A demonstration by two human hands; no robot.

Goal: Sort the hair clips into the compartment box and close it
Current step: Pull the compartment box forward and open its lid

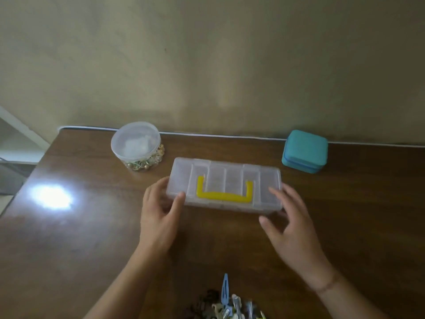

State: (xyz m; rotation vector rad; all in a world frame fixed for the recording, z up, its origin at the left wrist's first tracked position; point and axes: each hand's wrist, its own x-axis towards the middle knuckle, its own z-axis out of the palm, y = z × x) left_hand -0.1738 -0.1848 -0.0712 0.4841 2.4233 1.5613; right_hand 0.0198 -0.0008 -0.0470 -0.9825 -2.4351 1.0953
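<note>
the clear plastic compartment box with a yellow handle (224, 184) sits shut in the middle of the brown wooden desk (92, 238), and the step in hand looks to be opening it. the left hand (158, 217) holds the box's left end, thumb curled onto the lid's near corner, fingers round the side; the right hand (291, 223) has its fingers fairly straight against the right end, thumb apart below, a loose grip at best. to lift the lid cleanly, pin the base with one hand and raise the front edge evenly (any latch is too blurred to place). the mixed pile of hair clips (226, 303) waits at the near edge, well apart from the box. open room lies left and near; the round clear tub of beads (137, 146) and teal square case (304, 151) stand by the far edge.
</note>
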